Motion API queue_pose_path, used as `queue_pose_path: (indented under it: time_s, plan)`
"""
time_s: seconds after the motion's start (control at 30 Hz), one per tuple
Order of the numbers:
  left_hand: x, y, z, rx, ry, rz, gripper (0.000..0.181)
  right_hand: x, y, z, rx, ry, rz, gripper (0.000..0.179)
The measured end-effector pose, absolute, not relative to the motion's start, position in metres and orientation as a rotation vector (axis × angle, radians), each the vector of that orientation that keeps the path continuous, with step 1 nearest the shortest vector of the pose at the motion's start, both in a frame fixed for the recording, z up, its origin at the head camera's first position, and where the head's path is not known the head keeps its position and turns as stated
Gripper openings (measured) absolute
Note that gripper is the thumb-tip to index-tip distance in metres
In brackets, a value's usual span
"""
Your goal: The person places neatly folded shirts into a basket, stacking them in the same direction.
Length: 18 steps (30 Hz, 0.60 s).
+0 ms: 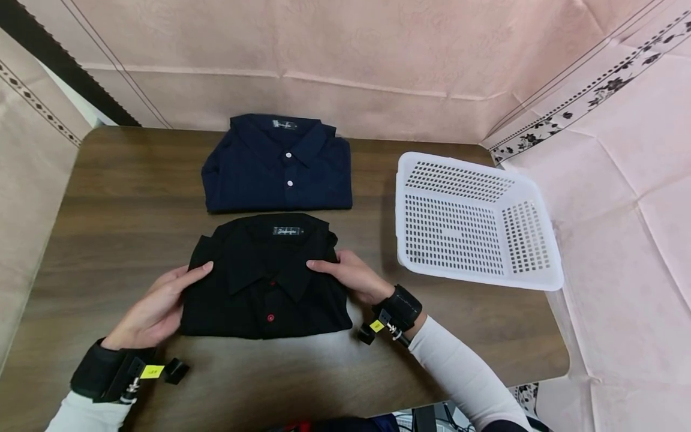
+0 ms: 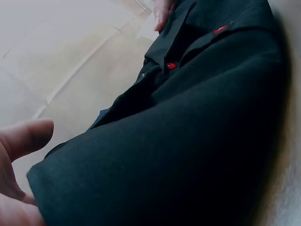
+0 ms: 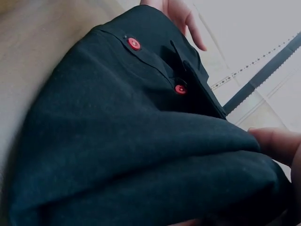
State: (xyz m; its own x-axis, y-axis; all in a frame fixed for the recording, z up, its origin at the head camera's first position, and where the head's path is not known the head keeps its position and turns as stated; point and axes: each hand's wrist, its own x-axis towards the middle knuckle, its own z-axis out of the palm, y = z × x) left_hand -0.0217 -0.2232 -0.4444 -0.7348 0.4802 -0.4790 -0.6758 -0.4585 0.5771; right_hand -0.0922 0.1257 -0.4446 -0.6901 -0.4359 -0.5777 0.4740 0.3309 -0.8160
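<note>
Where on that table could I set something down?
Bare table lies left of the navy shirt, between it and the white basket, and between the basket and the near right corner. Crowded: mid-table, where the black shirt, held at both sides, nearly meets the navy one.

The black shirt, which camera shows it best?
The head view: it shows nearly the whole front of the black shirt, with its collar, label and red buttons. The left wrist view shows it close up and dark, with red buttons at a slant. The right wrist view shows close-up folds and two red buttons.
</note>
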Motion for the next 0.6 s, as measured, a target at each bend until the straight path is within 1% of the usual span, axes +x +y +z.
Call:
queue_pose_path:
  time_s: [0.23,0.47,0.6]
  plan:
    - [-0.0223,-0.2195,-0.4425,-0.383,1.011,2.166,0.030,-0.0876,0.1251,-0.4438,-0.029,1.808,-1.508,0.039]
    - [-0.0218,-0.2167,-0.4444,-0.383,1.061,2.151,0.043,-0.0852,0.1266,-0.4454,0.000,1.741,-1.577,0.041]
    - [-0.0218,-0.2141,-0.4439,-0.365,1.118,2.146,0.058,-0.0843,0.1273,-0.4459,0.032,1.703,-1.615,0.042]
